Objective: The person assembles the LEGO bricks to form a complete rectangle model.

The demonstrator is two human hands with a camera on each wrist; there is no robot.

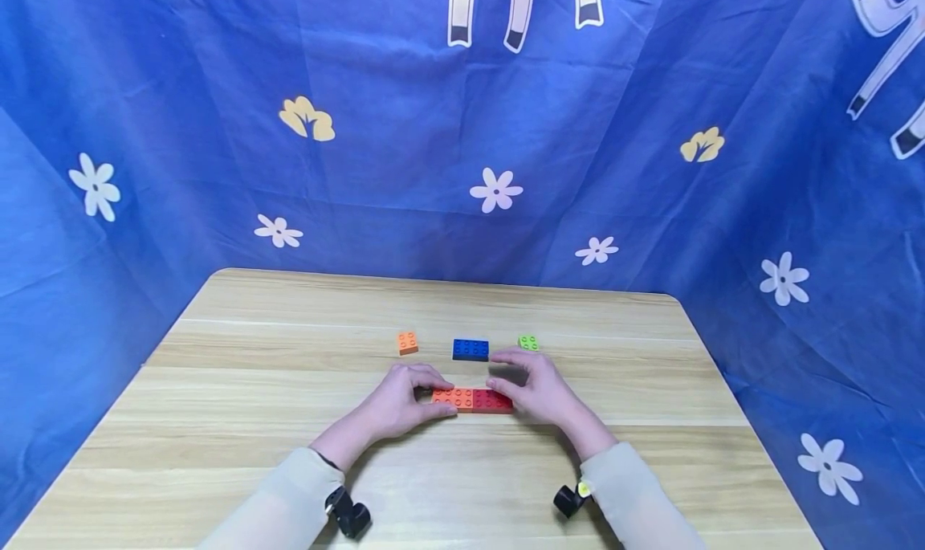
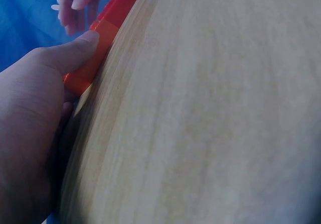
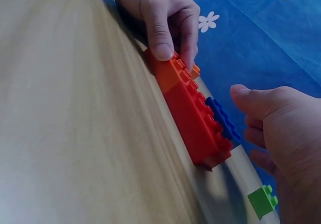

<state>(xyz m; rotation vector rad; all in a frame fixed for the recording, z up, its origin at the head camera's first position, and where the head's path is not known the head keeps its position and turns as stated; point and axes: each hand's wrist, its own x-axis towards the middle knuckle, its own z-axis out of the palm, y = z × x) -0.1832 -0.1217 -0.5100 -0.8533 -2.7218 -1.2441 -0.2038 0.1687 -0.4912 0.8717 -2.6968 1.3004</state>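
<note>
On the wooden table an orange toy building brick (image 1: 462, 401) and a red brick (image 1: 493, 405) lie end to end, studs up. My left hand (image 1: 401, 400) pinches the orange one, its thumb (image 2: 83, 48) along the near side. My right hand (image 1: 540, 388) hovers by the red brick with relaxed, parted fingers and holds nothing. In the right wrist view its thumb (image 3: 246, 94) stands apart from the red brick's studs (image 3: 208, 113). Just beyond, near the right fingertips, sits a blue brick (image 1: 470, 349).
A small orange brick (image 1: 408, 343) lies left of the blue one, and a small green brick (image 1: 529, 343) lies to its right, partly behind the right hand. A blue patterned cloth (image 1: 390, 156) hangs around the back and sides of the table (image 1: 253, 357).
</note>
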